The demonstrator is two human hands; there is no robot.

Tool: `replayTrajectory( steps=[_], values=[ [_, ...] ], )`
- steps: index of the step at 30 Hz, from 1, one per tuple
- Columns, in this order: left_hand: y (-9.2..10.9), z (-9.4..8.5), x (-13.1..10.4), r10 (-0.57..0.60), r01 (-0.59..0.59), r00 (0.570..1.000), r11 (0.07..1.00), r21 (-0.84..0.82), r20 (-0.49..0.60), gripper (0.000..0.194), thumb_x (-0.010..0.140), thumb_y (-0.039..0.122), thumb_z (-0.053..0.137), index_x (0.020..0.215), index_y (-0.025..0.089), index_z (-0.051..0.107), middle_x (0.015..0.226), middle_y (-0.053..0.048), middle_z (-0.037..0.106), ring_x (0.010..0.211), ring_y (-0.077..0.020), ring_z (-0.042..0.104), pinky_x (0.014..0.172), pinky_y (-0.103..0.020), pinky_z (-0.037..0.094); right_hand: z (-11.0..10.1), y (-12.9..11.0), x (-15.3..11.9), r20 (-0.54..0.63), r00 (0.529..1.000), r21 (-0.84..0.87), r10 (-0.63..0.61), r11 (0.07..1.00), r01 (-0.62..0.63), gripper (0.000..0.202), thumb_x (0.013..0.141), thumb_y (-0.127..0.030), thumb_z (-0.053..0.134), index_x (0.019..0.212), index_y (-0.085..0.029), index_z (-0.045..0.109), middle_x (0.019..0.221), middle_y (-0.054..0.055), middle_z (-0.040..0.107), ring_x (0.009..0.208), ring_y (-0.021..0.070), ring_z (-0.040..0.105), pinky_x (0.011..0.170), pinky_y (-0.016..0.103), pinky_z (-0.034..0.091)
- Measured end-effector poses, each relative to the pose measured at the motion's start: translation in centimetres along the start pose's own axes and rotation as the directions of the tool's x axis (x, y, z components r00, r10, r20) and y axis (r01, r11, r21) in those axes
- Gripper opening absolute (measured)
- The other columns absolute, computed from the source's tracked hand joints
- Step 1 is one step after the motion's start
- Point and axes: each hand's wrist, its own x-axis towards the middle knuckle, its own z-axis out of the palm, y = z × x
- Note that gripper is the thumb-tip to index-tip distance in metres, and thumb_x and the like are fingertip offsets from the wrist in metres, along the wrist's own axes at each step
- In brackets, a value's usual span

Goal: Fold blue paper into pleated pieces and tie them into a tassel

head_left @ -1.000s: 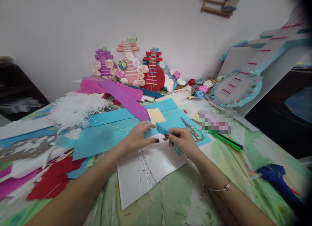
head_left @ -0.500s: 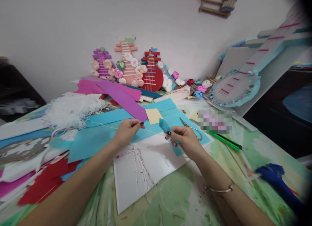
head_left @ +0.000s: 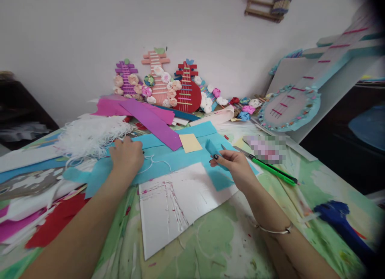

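My left hand (head_left: 126, 153) is closed over the blue sheet, beside the heap of white string (head_left: 92, 136). A loose length of white string (head_left: 158, 161) curls out from beside its thumb; the other fingertips are hidden. In my right hand (head_left: 233, 166), a small folded blue strip (head_left: 213, 147) is pinched between thumb and fingers. Below that hand, the blue sheet (head_left: 177, 160) lies partly under a white board (head_left: 167, 218) with glue and pinkish marks. The scissors' tip (head_left: 223, 147) pokes out behind my right hand, which covers the rest.
A purple strip (head_left: 152, 124) and a cream square (head_left: 190, 143) lie on the blue sheet. To the right are a green cutter (head_left: 275, 171) and a blue glue gun (head_left: 335, 214). Decorated model instruments (head_left: 188, 92) line the wall; a large one (head_left: 291, 106) leans at right.
My left hand has moved left and away from my right hand, toward the string heap. The taut string now lies slack in a curl. My right hand has shifted slightly right with the blue strip.
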Motion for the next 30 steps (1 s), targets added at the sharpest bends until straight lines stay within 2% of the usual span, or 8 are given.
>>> replayTrajectory(
  steps=[3, 6, 7, 9, 17, 23, 27, 30],
  values=[
    [1.4, 0.1, 0.1, 0.144, -0.145, 0.989, 0.989, -0.039, -0.021, 0.029, 0.077, 0.009, 0.051, 0.093, 0.021, 0.071, 0.122, -0.011, 0.058, 0.114, -0.034, 0.049, 0.094, -0.052, 0.037, 0.1, 0.0, -0.1, -0.01, 0.999, 0.001, -0.038, 0.999, 0.038, 0.025, 0.065, -0.039, 0.074, 0.074, -0.016, 0.07, 0.075, 0.006, 0.073, 0.07, 0.0172, 0.064, 0.068, 0.03, 0.046],
    [2.6, 0.1, -0.1, 0.54, -0.471, 0.835, 0.799, -0.373, 0.102, 0.022, 0.076, 0.015, 0.055, 0.091, 0.021, 0.071, 0.107, -0.006, 0.066, 0.102, -0.0226, 0.057, 0.094, -0.037, 0.041, 0.4, -0.1, -0.3, -0.044, 0.997, -0.013, -0.067, 0.998, 0.066, 0.027, 0.065, -0.04, 0.075, 0.075, -0.016, 0.07, 0.076, 0.006, 0.073, 0.063, 0.0167, 0.063, 0.062, 0.03, 0.046],
    [2.8, 0.2, -0.1, 0.606, -0.499, 0.784, 0.745, -0.442, 0.137, 0.023, 0.076, 0.017, 0.056, 0.094, 0.021, 0.07, 0.105, -0.006, 0.066, 0.101, -0.0217, 0.057, 0.093, -0.035, 0.042, 0.5, -0.1, -0.4, -0.041, 0.997, 0.014, -0.071, 0.997, 0.072, 0.027, 0.064, -0.041, 0.075, 0.076, -0.017, 0.07, 0.075, 0.006, 0.073, 0.062, 0.0168, 0.064, 0.062, 0.031, 0.047],
    [2.7, 0.5, -0.3, 0.626, -0.481, 0.752, 0.736, -0.476, 0.208, 0.029, 0.073, 0.017, 0.056, 0.098, 0.022, 0.068, 0.106, -0.005, 0.065, 0.102, -0.0214, 0.057, 0.092, -0.034, 0.042, 0.8, -0.2, -0.6, -0.025, 0.997, 0.087, -0.07, 0.994, 0.072, 0.028, 0.064, -0.041, 0.075, 0.077, -0.016, 0.07, 0.074, 0.006, 0.072, 0.057, 0.0162, 0.064, 0.061, 0.032, 0.049],
    [1.9, 1.1, 0.0, 0.5, -0.357, 0.822, 0.825, -0.437, 0.272, 0.014, 0.069, 0.021, 0.052, 0.072, 0.018, 0.065, 0.075, -0.002, 0.067, 0.071, -0.0174, 0.06, 0.069, -0.028, 0.046, 1.6, 0.3, -0.9, 0.019, 0.998, 0.031, -0.052, 0.998, 0.052, 0.028, 0.071, -0.041, 0.069, 0.076, -0.014, 0.067, 0.066, 0.002, 0.067, 0.035, 0.0058, 0.046, 0.043, 0.025, 0.043],
    [4.5, 0.1, -1.2, 0.437, -0.272, 0.883, 0.773, -0.572, 0.17, 0.015, 0.077, 0.026, 0.051, 0.079, 0.018, 0.062, 0.08, -0.002, 0.067, 0.074, -0.0156, 0.062, 0.068, -0.026, 0.048, 2.3, 0.8, -1.1, 0.039, 0.994, -0.11, -0.101, 0.988, 0.105, 0.026, 0.081, -0.036, 0.056, 0.095, -0.016, 0.063, 0.07, 0.001, 0.065, 0.04, 0.0064, 0.046, 0.043, 0.023, 0.04],
    [7.6, -0.7, -3.1, 0.263, -0.034, 0.964, 0.307, -0.951, 0.05, 0.014, 0.075, 0.027, 0.064, 0.079, 0.015, 0.058, 0.059, 0.002, 0.058, 0.054, -0.0126, 0.059, 0.055, -0.025, 0.048, 3.1, 1.6, -1.3, 0.059, 0.997, -0.103, -0.05, 0.993, 0.056, 0.033, 0.08, -0.036, 0.057, 0.107, -0.018, 0.052, 0.072, 0.0, 0.068, 0.037, 0.0062, 0.044, 0.043, 0.023, 0.04],
    [9.4, -0.7, -4.7, 0.168, -0.026, 0.986, 0.148, -0.989, -0.001, 0.016, 0.072, 0.025, 0.07, 0.077, 0.014, 0.059, 0.06, 0.003, 0.057, 0.047, -0.0083, 0.054, 0.048, -0.021, 0.045, 4.0, 2.1, -1.4, 0.081, 0.997, -0.087, -0.009, 0.996, 0.016, 0.028, 0.079, -0.04, 0.059, 0.094, -0.016, 0.054, 0.075, 0.004, 0.069, 0.04, 0.0061, 0.045, 0.046, 0.023, 0.04]
  ],
)
